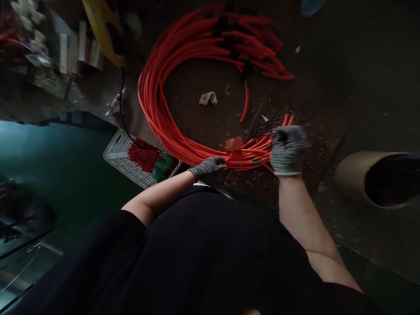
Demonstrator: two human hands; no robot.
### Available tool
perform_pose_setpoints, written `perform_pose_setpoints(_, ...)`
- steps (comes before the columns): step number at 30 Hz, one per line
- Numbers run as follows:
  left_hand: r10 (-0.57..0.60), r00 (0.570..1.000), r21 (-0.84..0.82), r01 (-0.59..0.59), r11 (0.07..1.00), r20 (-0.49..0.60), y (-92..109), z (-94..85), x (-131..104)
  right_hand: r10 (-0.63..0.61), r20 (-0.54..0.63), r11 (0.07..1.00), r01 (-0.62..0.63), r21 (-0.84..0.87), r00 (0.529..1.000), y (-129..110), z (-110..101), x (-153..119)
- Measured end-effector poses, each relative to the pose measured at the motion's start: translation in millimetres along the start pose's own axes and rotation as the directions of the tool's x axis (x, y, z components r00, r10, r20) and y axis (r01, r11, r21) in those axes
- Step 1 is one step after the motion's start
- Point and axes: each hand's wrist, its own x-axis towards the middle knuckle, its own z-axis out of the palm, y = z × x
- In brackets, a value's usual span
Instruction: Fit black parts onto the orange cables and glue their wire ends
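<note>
A large bundle of orange cables [154, 92] lies curved in an open loop on the dark worktop, with dark bands around its far end. My left hand [210, 167], in a grey knit glove, is closed on the near side of the bundle. At the bundle's near right end, my right hand [289, 151], also gloved, is closed around cable ends. A few tips stick out above it; its fingers are partly hidden. An orange tag [234, 143] sits on the bundle between my hands. One short cable end [244, 105] points inward from the far side.
A white basket [118, 153] with red pieces and a green bag [163, 167] stands at left. A yellow tool [106, 33] with a black cord lies behind it. Crumpled paper [208, 98] rests inside the loop. A cardboard tube [351, 175] lies at right.
</note>
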Motion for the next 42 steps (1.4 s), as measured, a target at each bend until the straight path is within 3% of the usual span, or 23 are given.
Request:
perform_pose_setpoints(2,0.065,0.996,0.090,-0.071,0.993,0.067,-1.0,13.9,1.6,-0.030,-0.078,0.960,0.050,0.275,0.997,-15.6,13.5,3.0)
perform_pose_setpoints(3,0.090,0.991,0.136,-0.104,0.985,0.102,-2.8,18.5,0.7,0.018,-0.100,0.903,0.027,0.429,0.995,-20.5,22.0,6.6)
perform_pose_setpoints(4,0.107,0.985,0.176,-0.131,0.976,0.135,-5.2,20.7,-1.1,0.101,-0.088,0.808,-0.030,0.588,0.991,-22.9,30.1,11.1)
perform_pose_setpoints(6,0.113,0.984,0.221,-0.141,0.965,0.138,-9.8,16.7,-4.5,0.258,0.067,0.502,-0.193,0.843,0.964,-21.6,42.6,20.2)
perform_pose_setpoints(8,0.167,0.985,0.254,-0.154,0.955,-0.031,-10.0,3.1,-2.7,0.280,0.262,0.197,-0.323,0.926,0.923,-17.5,48.4,25.4)
perform_pose_setpoints(10,0.289,0.916,0.290,-0.207,0.934,-0.277,-3.5,-14.3,8.9,0.247,0.350,0.061,-0.375,0.925,0.903,-17.8,48.9,25.1)
perform_pose_setpoints(12,0.388,0.855,0.316,-0.284,0.905,-0.345,7.5,-28.6,29.3,0.213,0.344,0.045,-0.361,0.931,0.915,-24.6,47.0,22.0)
perform_pose_setpoints(15,0.391,0.911,0.254,-0.350,0.902,-0.134,21.0,-36.3,62.8,0.145,0.255,0.076,-0.268,0.960,0.956,-34.7,43.8,20.3)
perform_pose_setpoints(17,0.373,0.925,0.188,-0.354,0.916,-0.077,22.1,-35.0,77.1,0.169,0.188,0.103,-0.207,0.973,0.967,-31.3,42.2,23.3)
perform_pose_setpoints(22,0.335,0.938,0.052,-0.332,0.942,-0.085,10.8,-35.2,82.4,0.391,0.144,0.143,-0.214,0.966,0.909,3.2,48.6,28.1)
perform_pose_setpoints(25,0.344,0.939,0.029,-0.343,0.939,-0.020,14.7,-37.2,83.8,0.444,0.137,0.069,-0.186,0.980,0.885,7.0,56.1,24.3)
perform_pose_setpoints(28,0.294,0.954,-0.137,-0.300,0.944,-0.065,22.9,-34.8,90.1,0.398,0.060,0.051,-0.087,0.995,0.916,-2.5,53.5,26.8)
perform_pose_setpoints(31,0.194,0.960,-0.338,-0.254,0.906,-0.201,24.3,-31.2,94.6,0.366,-0.013,0.229,-0.076,0.970,0.931,-6.6,46.5,30.9)
perform_pose_setpoints(33,0.154,0.946,-0.403,-0.265,0.876,-0.286,21.9,-29.8,93.8,0.443,0.076,0.323,-0.238,0.916,0.893,-7.5,50.4,24.6)
perform_pose_setpoints(36,0.097,0.928,-0.511,-0.284,0.812,-0.361,20.0,-29.1,87.0,0.514,0.437,0.247,-0.615,0.749,0.739,-20.6,75.4,-4.0)
perform_pose_setpoints(37,0.087,0.927,-0.542,-0.288,0.790,-0.366,21.1,-29.7,83.7,0.457,0.541,0.216,-0.678,0.702,0.706,-28.8,85.8,-16.5)
perform_pose_setpoints(39,0.048,0.923,-0.634,-0.299,0.713,-0.382,26.6,-35.6,76.9,0.302,0.649,0.183,-0.710,0.680,0.698,-46.9,101.8,-39.9)
perform_pose_setpoints(42,-0.015,0.873,-0.728,-0.398,0.558,-0.488,45.2,-67.6,67.2,0.031,0.762,0.174,-0.755,0.633,0.646,-59.2,102.7,-57.7)
